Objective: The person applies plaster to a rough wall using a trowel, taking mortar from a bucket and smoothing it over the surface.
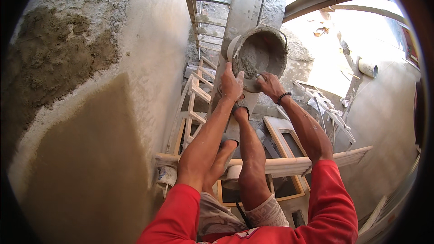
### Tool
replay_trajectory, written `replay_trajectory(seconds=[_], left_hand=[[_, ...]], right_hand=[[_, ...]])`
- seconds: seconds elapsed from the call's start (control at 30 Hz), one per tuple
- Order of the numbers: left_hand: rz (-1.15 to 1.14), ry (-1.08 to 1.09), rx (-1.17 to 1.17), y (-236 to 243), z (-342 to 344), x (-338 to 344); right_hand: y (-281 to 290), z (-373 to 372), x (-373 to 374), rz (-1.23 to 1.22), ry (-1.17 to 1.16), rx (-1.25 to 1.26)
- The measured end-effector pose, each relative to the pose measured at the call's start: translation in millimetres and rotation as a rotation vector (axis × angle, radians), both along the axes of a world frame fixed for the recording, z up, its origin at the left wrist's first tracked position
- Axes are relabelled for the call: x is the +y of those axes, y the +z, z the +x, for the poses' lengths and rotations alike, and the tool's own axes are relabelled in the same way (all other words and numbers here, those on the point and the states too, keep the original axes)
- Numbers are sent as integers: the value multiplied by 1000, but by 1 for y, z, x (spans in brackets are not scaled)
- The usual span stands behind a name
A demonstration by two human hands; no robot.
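Note:
A dark bucket (266, 49) holding wet grey mortar (253, 58) is tilted over the narrow grey plank (245, 0). My left hand (231, 82) is closed at the bucket's near left rim, beside a pale curved piece (232, 49); what it grips is hard to make out. My right hand (270, 86), a beaded bracelet at its wrist, is closed on a short tool handle (259, 77) at the bucket's near rim; the tool's other end is hidden. My bare legs and sandalled feet are on the plank below.
Patchily plastered wall (86, 122) rises close on the left. Wooden frames (199, 95) and slats (330, 113) lie below, with framed panels (289, 131). A long pole (343, 156) crosses under my legs. A pipe (367, 68) is at the right; curved beams (316, 7) arch above it.

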State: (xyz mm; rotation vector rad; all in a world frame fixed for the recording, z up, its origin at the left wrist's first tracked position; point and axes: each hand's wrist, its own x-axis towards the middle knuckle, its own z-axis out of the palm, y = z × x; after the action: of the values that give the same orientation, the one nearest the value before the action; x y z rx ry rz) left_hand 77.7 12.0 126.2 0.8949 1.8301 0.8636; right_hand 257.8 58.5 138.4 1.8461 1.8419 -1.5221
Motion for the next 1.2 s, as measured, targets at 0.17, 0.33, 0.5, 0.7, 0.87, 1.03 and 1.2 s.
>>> replay_trajectory(seconds=[0.17, 0.33, 0.5, 0.7, 0.87, 1.03, 1.2], left_hand=[[-53, -19, -63, 10, 3, 0], [-21, -19, -186, -38, -24, -4], [-115, 26, -499, -63, -57, -7], [-22, -51, -199, 14, -100, -48], [190, -81, 396, 229, -183, -91], [540, -60, 1040, 524, -291, -93], [643, 73, 1603, 748, -353, -128]], right_hand=[[10, 4, -12, -269, -278, 211], [16, 24, -25, -258, -347, 303], [39, 17, -14, -238, -428, 354], [134, -3, -28, -202, -574, 447], [246, -49, -44, -194, -992, 769], [414, -109, 12, 216, -1084, 1212], [585, -145, 104, 1428, -747, 528]])
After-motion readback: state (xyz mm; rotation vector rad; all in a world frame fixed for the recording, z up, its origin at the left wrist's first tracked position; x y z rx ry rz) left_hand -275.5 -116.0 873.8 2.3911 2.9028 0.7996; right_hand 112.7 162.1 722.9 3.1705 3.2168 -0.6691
